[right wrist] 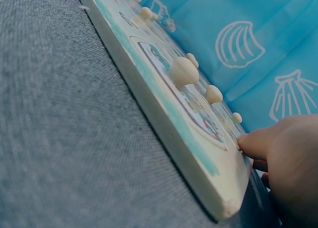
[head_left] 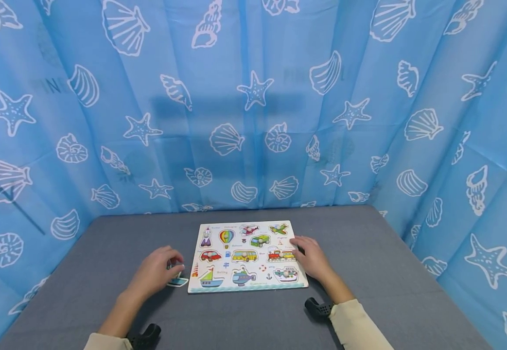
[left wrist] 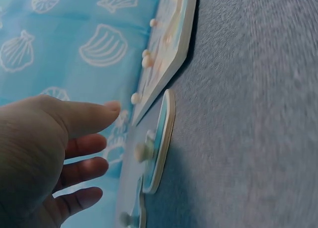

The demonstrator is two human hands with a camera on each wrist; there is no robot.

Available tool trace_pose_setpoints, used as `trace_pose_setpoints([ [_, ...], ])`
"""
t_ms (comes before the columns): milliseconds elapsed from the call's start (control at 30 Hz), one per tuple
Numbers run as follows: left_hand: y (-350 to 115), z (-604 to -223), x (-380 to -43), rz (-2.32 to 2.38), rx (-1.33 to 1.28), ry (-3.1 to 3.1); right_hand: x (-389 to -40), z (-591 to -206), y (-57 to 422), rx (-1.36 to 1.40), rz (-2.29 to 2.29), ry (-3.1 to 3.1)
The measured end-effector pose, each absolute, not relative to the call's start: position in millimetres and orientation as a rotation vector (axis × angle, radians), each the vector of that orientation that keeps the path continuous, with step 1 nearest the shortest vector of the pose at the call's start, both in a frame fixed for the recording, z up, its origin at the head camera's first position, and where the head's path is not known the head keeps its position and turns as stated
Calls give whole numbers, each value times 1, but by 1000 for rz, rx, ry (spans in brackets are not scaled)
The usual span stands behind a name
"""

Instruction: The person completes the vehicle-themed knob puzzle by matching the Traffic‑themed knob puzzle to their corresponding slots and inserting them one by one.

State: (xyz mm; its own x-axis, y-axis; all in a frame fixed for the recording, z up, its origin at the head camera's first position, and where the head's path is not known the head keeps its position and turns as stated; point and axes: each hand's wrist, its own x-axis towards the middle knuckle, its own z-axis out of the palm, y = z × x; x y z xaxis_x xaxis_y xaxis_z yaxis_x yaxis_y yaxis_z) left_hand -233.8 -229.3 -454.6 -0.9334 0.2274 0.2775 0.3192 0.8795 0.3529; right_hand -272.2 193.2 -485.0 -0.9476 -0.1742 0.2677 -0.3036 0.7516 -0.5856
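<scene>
A wooden peg puzzle board (head_left: pixel 249 289) with vehicle pictures lies flat on the table. Left of it, my left hand (head_left: pixel 159 270) hovers over loose puzzle pieces. The left wrist view shows this hand (left wrist: pixel 54 153) with thumb and fingers apart and nothing between them. Beside the fingers lies a blue-and-white puzzle piece (left wrist: pixel 161 138) with a round knob (left wrist: pixel 143 152); a second puzzle piece (left wrist: pixel 136 208) lies beyond it. My right hand (head_left: pixel 314 257) rests on the board's right edge near the train piece (head_left: pixel 281 254). Its fingertip (right wrist: pixel 242 142) touches the board's top.
Round wooden knobs (right wrist: pixel 184 71) stand up from the board. The ship piece (head_left: pixel 286 274) sits in the board's near right corner. Grey cloth (head_left: pixel 236 321) covers the table, and a blue shell-patterned curtain (head_left: pixel 253 160) hangs behind it.
</scene>
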Motion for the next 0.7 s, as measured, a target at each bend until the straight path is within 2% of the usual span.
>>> trace_pose_setpoints([
  [700,-246,-466,-226,-614,-383,-2936,-273,-485,194,363,968,-2771],
])
